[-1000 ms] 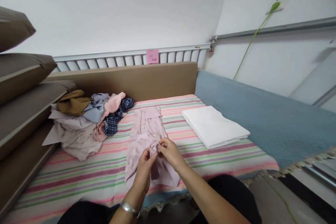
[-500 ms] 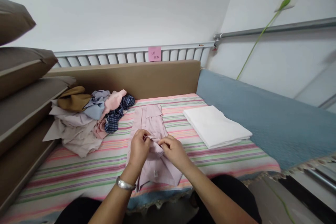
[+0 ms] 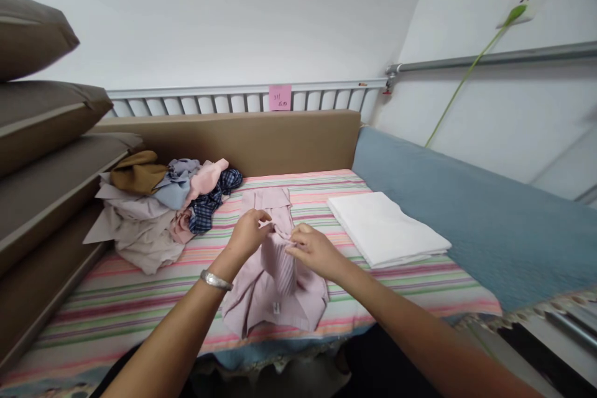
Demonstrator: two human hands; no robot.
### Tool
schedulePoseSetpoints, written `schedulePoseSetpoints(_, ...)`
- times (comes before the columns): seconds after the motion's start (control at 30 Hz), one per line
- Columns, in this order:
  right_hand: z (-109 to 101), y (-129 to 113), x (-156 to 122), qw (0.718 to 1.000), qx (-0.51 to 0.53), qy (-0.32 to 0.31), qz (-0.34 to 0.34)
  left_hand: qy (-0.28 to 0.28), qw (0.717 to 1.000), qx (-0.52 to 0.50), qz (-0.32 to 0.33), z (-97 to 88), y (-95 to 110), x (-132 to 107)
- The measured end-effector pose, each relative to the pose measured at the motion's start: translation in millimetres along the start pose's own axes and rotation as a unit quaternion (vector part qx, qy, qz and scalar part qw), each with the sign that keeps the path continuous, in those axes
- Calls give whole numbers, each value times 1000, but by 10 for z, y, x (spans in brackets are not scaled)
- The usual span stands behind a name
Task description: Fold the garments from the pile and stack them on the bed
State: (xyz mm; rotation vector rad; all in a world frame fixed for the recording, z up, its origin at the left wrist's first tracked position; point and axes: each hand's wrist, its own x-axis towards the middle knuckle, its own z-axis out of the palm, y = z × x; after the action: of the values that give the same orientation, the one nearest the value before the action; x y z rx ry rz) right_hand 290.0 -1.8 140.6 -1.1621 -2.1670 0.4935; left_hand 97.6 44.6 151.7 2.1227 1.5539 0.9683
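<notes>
A light pink garment point(image 3: 298, 308) lies lengthwise on the striped cloth in front of me, with a small white label near its lower edge. My left hand point(image 3: 250, 235) pinches a raised fold of it on the left side. Opposite, my right hand point(image 3: 313, 250) grips the same fold between thumb and fingers. From between the two hands a finely ribbed or pleated piece of the fabric hangs down. The garment's far end lies flat beyond my hands. A silver bracelet point(image 3: 216, 280) sits on my left wrist.
A heap of crumpled clothes point(image 3: 153, 217) lies at the left, beside stacked brown cushions point(image 3: 51, 168). To the right is a folded white cloth point(image 3: 387, 227). A brown padded board point(image 3: 261, 143) and a blue-covered one point(image 3: 448, 199) border the striped cloth point(image 3: 140, 305).
The pink fold has been lifted and pulled up, so its ribbed part now hangs between my hands. My hands have moved slightly apart and up. The view has shifted a little.
</notes>
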Motion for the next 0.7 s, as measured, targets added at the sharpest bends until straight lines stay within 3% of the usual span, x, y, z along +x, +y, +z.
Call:
schedulePoseSetpoints(0.1,-46,97,181,995,74,61,29,25,999,-40,-5,-9,-148,-45)
schedulePoseSetpoints(0.23,-178,237,359,982,72,151,84,39,998,-46,-28,111,-489,-327)
schedulePoseSetpoints(0.43,-411,415,326,960,-73,239,128,26,998,45,-36,654,-1047,-1041)
schedulePoseSetpoints(0.57,-535,616,327,944,-142,209,214,-14,979,202,25,1030,-1325,-1381)
schedulePoseSetpoints(0.7,-620,930,412,922,-160,177,306,-1,956,286,57,1210,-1485,-1499)
